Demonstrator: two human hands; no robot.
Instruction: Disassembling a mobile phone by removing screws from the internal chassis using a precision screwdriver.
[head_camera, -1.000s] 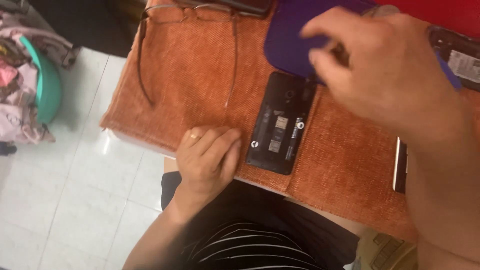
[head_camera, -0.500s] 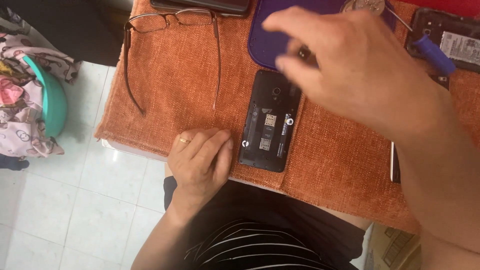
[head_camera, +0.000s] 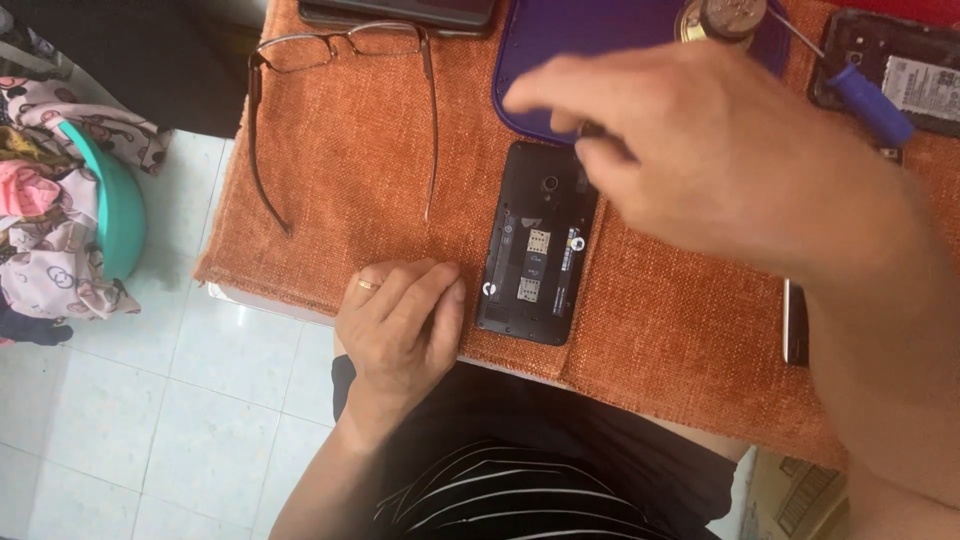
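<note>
A black phone (head_camera: 533, 250) lies face down on the orange cloth (head_camera: 360, 190), its back cover off and the card slots showing. My left hand (head_camera: 403, 322), with a ring on one finger, rests loosely curled on the cloth at the table's near edge, just left of the phone and holding nothing. My right hand (head_camera: 720, 160) hovers blurred over the phone's top right corner, thumb and fingers drawn together. Something small and dark shows between them, but I cannot tell whether it is held.
A purple tray (head_camera: 600, 60) lies beyond the phone, with a round metal item (head_camera: 725, 15) on it. A blue-handled screwdriver (head_camera: 865, 90) and a second opened phone (head_camera: 915, 75) are at the far right. Glasses (head_camera: 340, 60) lie at the left. A teal basin (head_camera: 120, 215) of clothes stands on the floor.
My right hand has come off the purple tray toward the phone's top edge. My left hand has stayed put beside the phone. The view has shifted a little.
</note>
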